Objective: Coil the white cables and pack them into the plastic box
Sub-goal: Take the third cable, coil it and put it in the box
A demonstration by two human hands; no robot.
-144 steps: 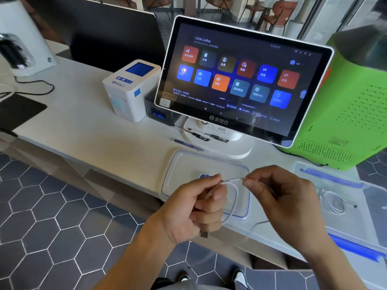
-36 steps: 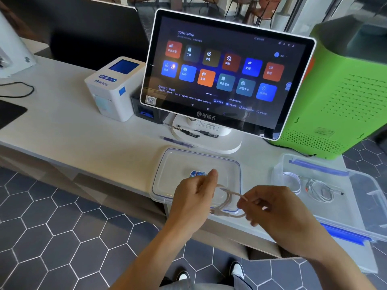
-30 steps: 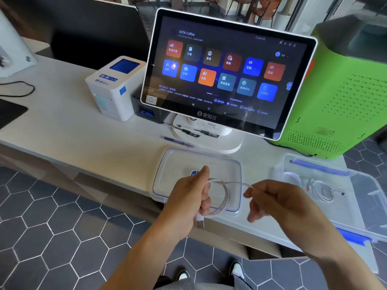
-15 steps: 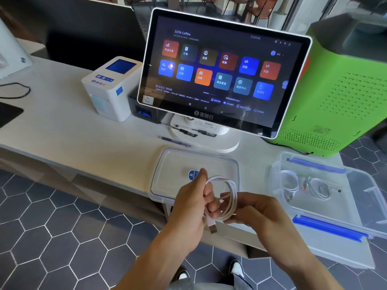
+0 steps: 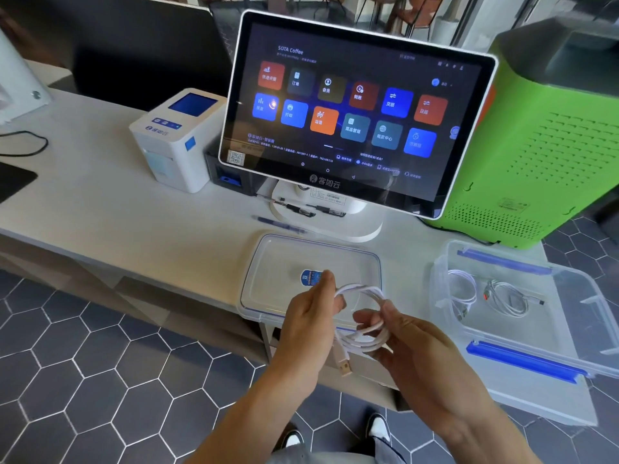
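A white cable [image 5: 368,333] is wound into a small coil of several loops, held over the counter's front edge. My left hand [image 5: 311,316] grips the coil's left side, and a gold USB plug [image 5: 343,365] hangs below it. My right hand [image 5: 402,336] holds the coil's right side with fingers curled round the loops. The clear plastic box [image 5: 522,333] with blue latches stands open at the right. Two coiled white cables [image 5: 464,293] [image 5: 507,298] lie inside it.
The box's clear lid [image 5: 284,259] lies flat on the counter just behind my hands. Behind it stand a touchscreen terminal [image 5: 351,112], a white receipt printer [image 5: 177,139] and a green machine [image 5: 552,145]. A blue pen [image 5: 278,224] lies near the terminal's base.
The cable went from a loose loop stretched between my hands to a tight coil of several loops. My right hand has closed in onto the coil.
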